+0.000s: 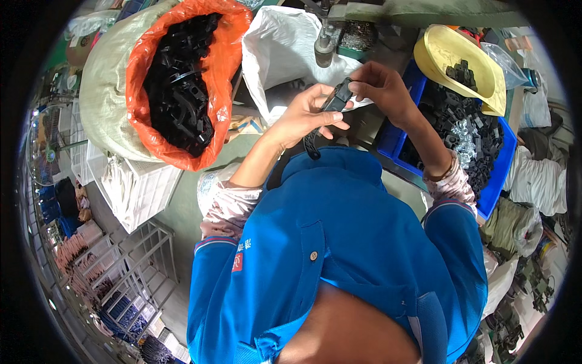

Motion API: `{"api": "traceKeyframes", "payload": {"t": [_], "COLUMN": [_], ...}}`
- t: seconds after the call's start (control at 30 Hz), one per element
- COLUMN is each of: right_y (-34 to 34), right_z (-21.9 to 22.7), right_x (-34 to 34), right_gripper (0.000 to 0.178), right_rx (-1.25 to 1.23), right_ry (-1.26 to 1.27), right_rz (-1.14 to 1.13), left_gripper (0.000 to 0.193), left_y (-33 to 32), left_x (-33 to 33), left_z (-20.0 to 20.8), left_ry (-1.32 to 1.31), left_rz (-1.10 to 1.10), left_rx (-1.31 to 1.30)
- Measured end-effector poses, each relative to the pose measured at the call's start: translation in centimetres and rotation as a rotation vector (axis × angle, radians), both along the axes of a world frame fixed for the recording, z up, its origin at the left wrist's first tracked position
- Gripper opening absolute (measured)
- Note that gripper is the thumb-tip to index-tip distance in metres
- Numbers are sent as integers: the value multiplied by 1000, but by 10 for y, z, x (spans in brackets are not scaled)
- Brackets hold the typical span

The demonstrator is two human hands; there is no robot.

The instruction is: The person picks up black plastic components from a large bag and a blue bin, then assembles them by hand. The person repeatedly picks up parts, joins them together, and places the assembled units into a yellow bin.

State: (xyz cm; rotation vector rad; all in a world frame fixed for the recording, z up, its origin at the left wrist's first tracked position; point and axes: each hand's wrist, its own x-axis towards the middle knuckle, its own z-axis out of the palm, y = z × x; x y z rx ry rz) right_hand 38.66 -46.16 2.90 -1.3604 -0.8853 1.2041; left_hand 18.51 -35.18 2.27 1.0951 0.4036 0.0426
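My left hand (309, 114) is closed around a long black plastic part (341, 96), thumb along its side. A curved, strap-like tail of this part hangs below the fingers. At the part's upper end, my right hand (383, 90) pinches it between thumb and fingers. Whether a separate small piece sits in that pinch cannot be made out. Just beyond my hands stands the vertical metal spindle (324, 51) of a machine. A blue tray (508, 161) beside my right forearm holds many small black parts and a heap of shiny metal pieces (462, 142).
At the left, an orange-lined sack (138, 115) is full of black plastic parts. A white sack (276, 45) gapes open behind my left hand. A yellow basin (424, 54) with some black parts rests over the blue tray. White crates (136, 197) and a metal rack (142, 267) stand lower left.
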Motion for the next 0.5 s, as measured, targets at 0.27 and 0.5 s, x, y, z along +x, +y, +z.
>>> {"api": "traceKeyframes", "payload": {"t": [0.27, 0.5], "right_y": [-29, -56], "right_z": [-12, -4], "right_x": [-19, 0], "right_gripper": [16, 18], "right_rx": [90, 193], "right_ry": [72, 38], "right_rz": [-150, -198], "left_gripper": [49, 25], "left_y": [-19, -24], "left_x": [24, 44], "left_z": [5, 7], "left_ry": [132, -18], "left_rz": [155, 163], "left_rx": [597, 903]}}
